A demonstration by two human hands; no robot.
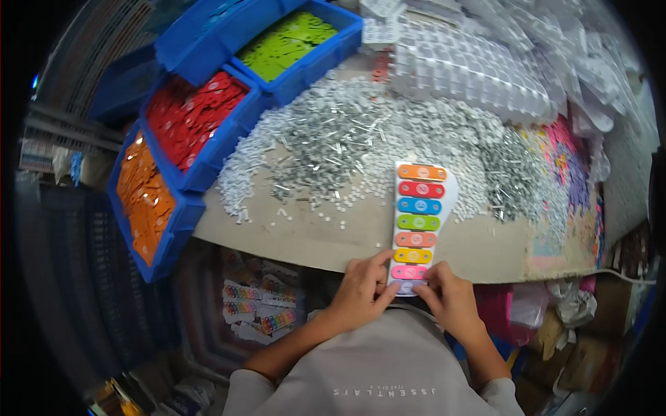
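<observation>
A toy xylophone (447,188) lies with its narrow end toward me at the table's front edge. Its white base carries a column of coloured bars, from an orange bar (422,172) at the far end to a purple bar (408,287) at the near end. My left hand (355,295) grips the left side near that end, thumb by the purple bar. On the opposite side, my right hand (454,299) is closed, thumb and fingers at the purple bar's right end. Whether a small part sits between those right fingertips is hidden.
Heaps of small white plastic pieces (236,184) and metal pins (326,149) spread behind the xylophone. Blue bins hold orange (142,197), red (194,118) and green bars (286,45) on the left. Clear trays (472,66) stand behind. Finished-looking xylophones (277,320) lie in a container below.
</observation>
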